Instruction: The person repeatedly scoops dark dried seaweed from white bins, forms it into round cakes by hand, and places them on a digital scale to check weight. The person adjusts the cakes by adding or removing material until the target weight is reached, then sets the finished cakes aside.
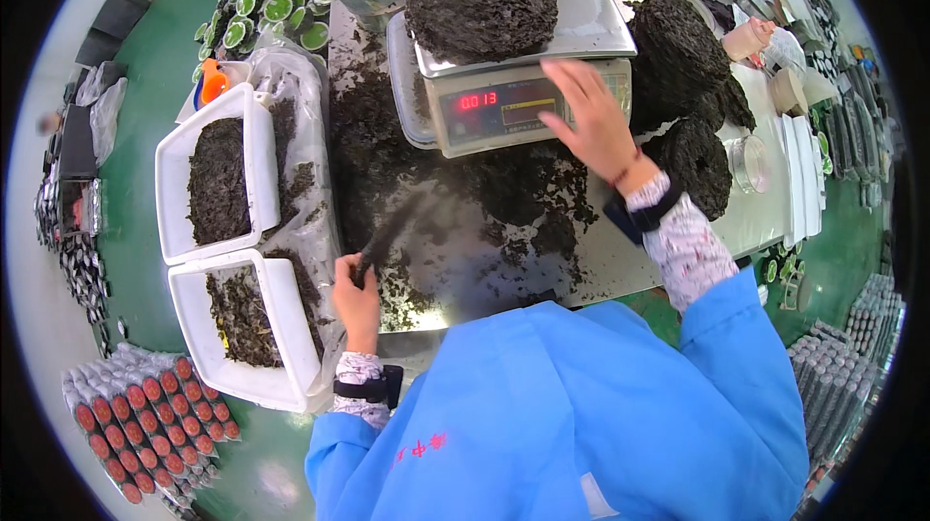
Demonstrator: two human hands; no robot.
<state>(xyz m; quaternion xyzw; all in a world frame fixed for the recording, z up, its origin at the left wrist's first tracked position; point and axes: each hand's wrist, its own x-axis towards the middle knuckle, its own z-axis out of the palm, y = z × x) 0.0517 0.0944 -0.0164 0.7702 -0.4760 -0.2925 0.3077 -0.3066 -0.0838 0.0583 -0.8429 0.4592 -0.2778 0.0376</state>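
Observation:
A round dark cake of what looks like dried seaweed point(481, 10) rests on the metal pan point(593, 22) of a digital scale point(581, 85) with a lit red display. My right hand point(596, 124) is at the scale's front right, fingers spread and holding nothing; whether the fingertips touch the scale I cannot tell. Lower left, by the table edge, my left hand point(356, 303) is closed around one end of a long dark strip point(392, 230), blurred, perhaps seaweed. Dark crumbs point(513, 192) litter the metal table point(455, 279) between my hands.
Two white tubs point(174, 182) holding dark flakes stand left of the table beside clear plastic sheeting point(300, 85). More stacked dark cakes point(678, 56) sit right of the scale, near a clear round container point(748, 165). Packed bags point(145, 414) lie on the green floor point(145, 143).

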